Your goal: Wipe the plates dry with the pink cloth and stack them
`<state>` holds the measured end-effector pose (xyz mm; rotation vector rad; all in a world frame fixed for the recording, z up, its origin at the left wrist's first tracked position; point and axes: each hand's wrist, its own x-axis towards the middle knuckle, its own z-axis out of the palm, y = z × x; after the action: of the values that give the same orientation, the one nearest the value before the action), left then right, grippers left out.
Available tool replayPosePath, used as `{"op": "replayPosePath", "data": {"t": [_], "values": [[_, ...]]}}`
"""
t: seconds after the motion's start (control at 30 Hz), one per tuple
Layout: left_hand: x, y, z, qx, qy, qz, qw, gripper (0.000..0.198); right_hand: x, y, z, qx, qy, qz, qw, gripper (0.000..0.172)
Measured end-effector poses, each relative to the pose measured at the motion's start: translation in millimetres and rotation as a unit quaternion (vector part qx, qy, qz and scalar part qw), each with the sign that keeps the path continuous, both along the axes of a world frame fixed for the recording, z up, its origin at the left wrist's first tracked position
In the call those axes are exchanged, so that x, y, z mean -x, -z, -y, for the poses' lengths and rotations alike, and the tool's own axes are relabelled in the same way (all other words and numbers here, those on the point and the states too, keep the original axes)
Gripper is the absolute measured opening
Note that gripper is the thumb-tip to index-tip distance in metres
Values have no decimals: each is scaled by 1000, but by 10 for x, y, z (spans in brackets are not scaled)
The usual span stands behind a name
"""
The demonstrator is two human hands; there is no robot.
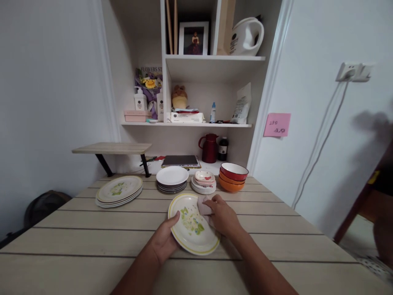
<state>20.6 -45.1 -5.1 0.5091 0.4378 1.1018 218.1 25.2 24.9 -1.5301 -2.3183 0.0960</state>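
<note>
A white plate [194, 223] with a yellow rim and a green floral print is held tilted over the front of the table. My left hand [166, 237] grips its left edge, thumb on top of the rim and fingers underneath. My right hand [222, 215] is closed on a pale pinkish cloth [204, 205] and presses it against the plate's upper right surface. Behind on the left lies a stack of similar plates [119, 190]. Smaller white and dark plates [172, 177] are stacked straight behind, beside small dishes [204, 182] and red and orange bowls [232, 177].
The slatted wooden table [92, 241] reaches back to white shelves [215, 61]. A small raised wooden shelf [112, 148] stands at the back left. A dark red jug [209, 148], a black bottle [223, 148] and a dark flat notebook or laptop [180, 160] sit in the lower niche.
</note>
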Motion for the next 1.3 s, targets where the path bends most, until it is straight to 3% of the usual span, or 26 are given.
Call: {"op": "replayPosePath", "data": {"t": [0.2, 0.4, 0.5, 0.67, 0.8, 0.9, 1.03, 1.2, 1.3], "values": [[51, 17, -65, 32, -86, 31, 995, 57, 56, -37, 201, 48, -23, 56, 997, 32], [46, 7, -80, 38, -97, 34, 994, 55, 117, -121, 424, 106, -212, 7, 972, 31], [34, -21, -65, 44, -83, 7, 996, 55, 252, -144, 490, 98, -245, -43, 964, 34], [-61, -47, -16, 48, -17, -11, 999, 60, 415, -100, 358, 41, -172, -75, 981, 42], [-115, -35, 8, 28, 7, -7, 1000, 57, 315, -52, 111, 9, -53, -38, 998, 44], [-104, -40, 13, 21, 5, -4, 1000, 56, 203, -37, 28, 12, -17, -17, 1000, 39], [-84, -81, 32, 13, 7, 5, 1000, 55, 159, -42, 156, 12, -40, -4, 999, 25], [-103, -86, 51, 21, -8, -31, 999, 51, 297, -71, 369, -50, -134, -60, 988, 18], [-118, -65, 55, 25, 3, -49, 998, 51, 367, -94, 361, -47, -117, -120, 985, 24]]}}
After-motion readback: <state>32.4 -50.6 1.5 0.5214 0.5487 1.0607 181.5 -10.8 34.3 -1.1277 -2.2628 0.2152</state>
